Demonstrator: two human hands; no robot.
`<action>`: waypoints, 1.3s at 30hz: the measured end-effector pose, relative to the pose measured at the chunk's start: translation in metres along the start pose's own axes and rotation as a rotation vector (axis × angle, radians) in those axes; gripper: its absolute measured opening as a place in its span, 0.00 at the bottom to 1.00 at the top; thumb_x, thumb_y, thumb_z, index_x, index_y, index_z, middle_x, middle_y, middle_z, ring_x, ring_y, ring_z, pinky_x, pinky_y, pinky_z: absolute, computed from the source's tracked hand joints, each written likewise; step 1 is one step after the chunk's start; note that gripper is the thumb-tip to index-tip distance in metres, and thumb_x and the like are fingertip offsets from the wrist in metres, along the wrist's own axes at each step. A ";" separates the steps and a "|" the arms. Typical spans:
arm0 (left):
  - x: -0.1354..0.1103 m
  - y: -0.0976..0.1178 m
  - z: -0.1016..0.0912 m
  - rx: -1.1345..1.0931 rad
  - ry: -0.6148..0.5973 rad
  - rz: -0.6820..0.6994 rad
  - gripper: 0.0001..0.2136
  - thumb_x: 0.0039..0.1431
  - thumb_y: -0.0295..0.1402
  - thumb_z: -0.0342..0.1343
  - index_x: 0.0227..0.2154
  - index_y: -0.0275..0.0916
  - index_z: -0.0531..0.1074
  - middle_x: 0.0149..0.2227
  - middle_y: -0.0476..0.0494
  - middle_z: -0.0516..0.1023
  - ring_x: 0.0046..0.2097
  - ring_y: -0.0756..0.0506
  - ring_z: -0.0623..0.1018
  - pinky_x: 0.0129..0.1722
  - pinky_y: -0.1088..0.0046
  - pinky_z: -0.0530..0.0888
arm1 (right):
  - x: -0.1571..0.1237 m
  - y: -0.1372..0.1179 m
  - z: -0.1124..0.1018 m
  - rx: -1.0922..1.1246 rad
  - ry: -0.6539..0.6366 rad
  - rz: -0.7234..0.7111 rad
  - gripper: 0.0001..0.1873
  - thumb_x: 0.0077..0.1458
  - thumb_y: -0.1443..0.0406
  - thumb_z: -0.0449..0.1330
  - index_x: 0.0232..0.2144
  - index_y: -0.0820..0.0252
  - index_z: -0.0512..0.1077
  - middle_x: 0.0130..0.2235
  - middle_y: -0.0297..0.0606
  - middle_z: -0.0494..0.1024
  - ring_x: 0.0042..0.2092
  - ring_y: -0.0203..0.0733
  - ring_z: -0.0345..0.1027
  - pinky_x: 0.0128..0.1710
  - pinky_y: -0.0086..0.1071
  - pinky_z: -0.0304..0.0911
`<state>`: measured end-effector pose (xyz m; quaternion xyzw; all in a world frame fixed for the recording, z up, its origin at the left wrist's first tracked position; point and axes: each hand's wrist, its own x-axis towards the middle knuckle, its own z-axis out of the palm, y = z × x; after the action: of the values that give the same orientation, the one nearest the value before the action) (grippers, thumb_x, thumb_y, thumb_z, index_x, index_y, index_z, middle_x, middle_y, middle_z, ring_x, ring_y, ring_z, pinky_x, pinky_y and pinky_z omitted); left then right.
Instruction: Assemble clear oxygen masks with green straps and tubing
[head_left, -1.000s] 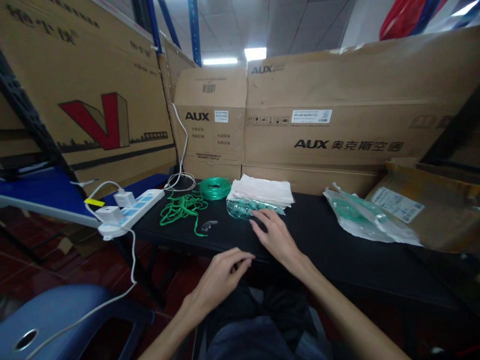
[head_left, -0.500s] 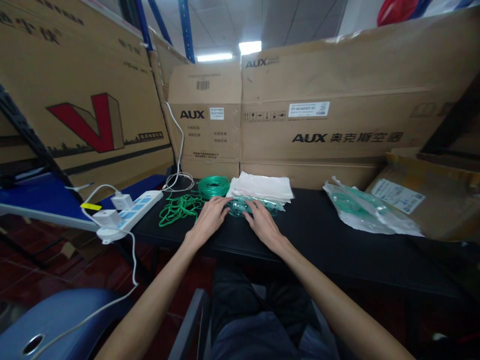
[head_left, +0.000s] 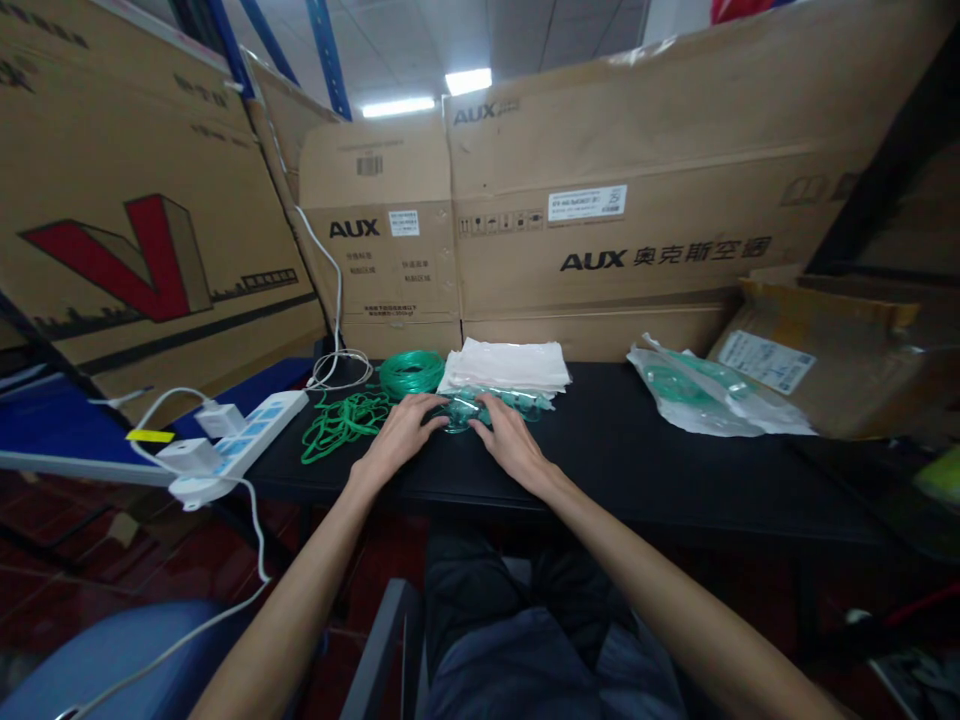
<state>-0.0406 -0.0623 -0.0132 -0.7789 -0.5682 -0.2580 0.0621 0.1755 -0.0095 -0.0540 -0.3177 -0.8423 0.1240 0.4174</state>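
On the black table, a low bundle of clear greenish plastic (head_left: 463, 410) lies between my two hands, just in front of a stack of white sheets (head_left: 506, 365). My left hand (head_left: 401, 435) has its thumb and fingers at the bundle's left side. From the right, my right hand (head_left: 514, 443) holds it the same way, thumb below and fingers above. Some of the bundle is hidden under the fingers. Close to my left hand are a coil of green tubing (head_left: 412, 374) and a loose tangle of green cord (head_left: 341, 425).
A white power strip (head_left: 251, 435) with plugged-in adapters and cables sits at the left table edge. At the right lies a clear bag (head_left: 750, 412) with green contents, beside an open cardboard box (head_left: 832, 350). Tall cardboard panels (head_left: 525, 290) wall off the back.
The view has shifted a little to the right, so the surroundings appear further left. Both hands stay at the greenish plastic bundle with nearly the same finger pose.
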 end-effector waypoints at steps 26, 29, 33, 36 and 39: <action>-0.029 -0.003 -0.061 -0.010 -0.010 -0.124 0.18 0.68 0.42 0.49 0.52 0.40 0.76 0.53 0.40 0.81 0.54 0.39 0.78 0.58 0.58 0.71 | -0.050 -0.030 -0.051 0.795 0.246 0.565 0.31 0.53 0.48 0.66 0.50 0.67 0.76 0.30 0.36 0.75 0.24 0.34 0.59 0.24 0.31 0.55; -0.053 -0.002 -0.065 -0.003 -0.068 -0.151 0.18 0.68 0.46 0.50 0.50 0.42 0.78 0.51 0.41 0.81 0.53 0.38 0.78 0.57 0.58 0.71 | -0.054 -0.031 -0.056 0.905 0.243 0.564 0.27 0.51 0.50 0.68 0.45 0.65 0.78 0.30 0.35 0.73 0.25 0.33 0.58 0.24 0.30 0.54; -0.060 -0.001 -0.057 0.005 -0.131 -0.131 0.19 0.67 0.47 0.51 0.50 0.42 0.78 0.52 0.41 0.81 0.55 0.37 0.76 0.59 0.56 0.69 | -0.052 -0.032 -0.058 0.972 0.208 0.555 0.24 0.50 0.51 0.70 0.42 0.64 0.78 0.32 0.35 0.74 0.25 0.32 0.58 0.24 0.30 0.54; -0.050 -0.006 -0.050 -0.015 -0.176 -0.105 0.19 0.66 0.47 0.52 0.51 0.43 0.78 0.52 0.41 0.81 0.55 0.37 0.76 0.59 0.57 0.70 | -0.052 -0.034 -0.058 0.975 0.183 0.563 0.25 0.49 0.52 0.71 0.43 0.64 0.78 0.31 0.35 0.75 0.25 0.32 0.59 0.25 0.30 0.55; -0.039 -0.012 -0.046 -0.052 -0.237 -0.073 0.18 0.66 0.46 0.52 0.49 0.43 0.79 0.51 0.42 0.81 0.54 0.38 0.78 0.57 0.60 0.71 | -0.053 -0.038 -0.060 0.970 0.157 0.570 0.25 0.47 0.52 0.72 0.43 0.64 0.78 0.28 0.33 0.74 0.25 0.32 0.59 0.25 0.30 0.55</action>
<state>-0.0753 -0.1089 0.0055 -0.7840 -0.5927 -0.1810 -0.0349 0.2297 -0.0761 -0.0318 -0.3128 -0.5362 0.5805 0.5269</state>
